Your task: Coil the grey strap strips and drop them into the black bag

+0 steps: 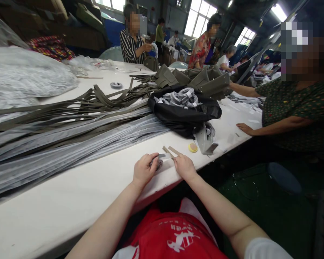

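My left hand point(145, 168), above the near edge of the white table point(78, 183), is closed round a small coiled strap point(159, 164). A short grey end sticks out past its fingers. Close beside it, my right hand point(184, 167) pinches thin brown-grey strips point(174, 150), whose two ends point away from me. Whether these strips join the coil cannot be made out. A round yellow-rimmed disc point(192, 147) lies just beyond my right hand. Further off, a black bag point(183, 117) holds several plastic-wrapped strap coils point(187, 95).
Long olive straps point(102, 102) and plastic-covered straps point(78, 140) spread across the left. Olive bag pieces point(202, 81) are heaped behind the black bag. A grey roll point(116, 85) lies further back. A co-worker's hand point(245, 128) rests on the table at right; a stool point(284, 178) stands below.
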`<state>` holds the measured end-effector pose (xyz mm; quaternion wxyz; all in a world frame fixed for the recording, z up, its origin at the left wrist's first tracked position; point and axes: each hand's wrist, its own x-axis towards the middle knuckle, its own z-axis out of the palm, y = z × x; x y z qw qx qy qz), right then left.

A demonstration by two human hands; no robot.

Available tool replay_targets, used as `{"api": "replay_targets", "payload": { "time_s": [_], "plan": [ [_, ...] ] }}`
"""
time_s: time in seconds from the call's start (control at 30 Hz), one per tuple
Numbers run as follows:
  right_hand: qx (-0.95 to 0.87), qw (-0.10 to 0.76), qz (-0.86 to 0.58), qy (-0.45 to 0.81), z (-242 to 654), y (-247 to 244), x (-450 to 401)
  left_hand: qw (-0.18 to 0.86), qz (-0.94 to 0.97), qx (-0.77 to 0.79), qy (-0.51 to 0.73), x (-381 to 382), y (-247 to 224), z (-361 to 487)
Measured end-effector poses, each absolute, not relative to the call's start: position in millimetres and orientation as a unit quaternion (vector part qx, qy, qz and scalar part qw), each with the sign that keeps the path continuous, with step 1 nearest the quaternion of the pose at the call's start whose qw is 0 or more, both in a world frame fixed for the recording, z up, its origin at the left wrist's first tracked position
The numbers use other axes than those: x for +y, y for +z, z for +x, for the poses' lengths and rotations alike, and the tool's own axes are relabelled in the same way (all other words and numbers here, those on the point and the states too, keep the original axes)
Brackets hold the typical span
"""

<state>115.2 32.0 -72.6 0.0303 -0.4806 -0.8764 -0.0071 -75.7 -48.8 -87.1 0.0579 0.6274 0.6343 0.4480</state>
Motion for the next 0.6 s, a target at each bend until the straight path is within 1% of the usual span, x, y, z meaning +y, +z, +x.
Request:
{"api": "replay_targets", "payload": {
  "time_s": [0.3,0.6],
  "plan": [
    [-0.867,0.004,-0.497,-0.021,112.2,-72.2,31.1,0.055,0.628,0.633,0.448,-48.5,-87.1,-75.2],
    [-0.872,-0.041,-0.487,-0.004,112.5,-67.0,37.2,0.046,0.629,0.630,0.453,-48.0,-86.9,-75.7]
  ]
}}
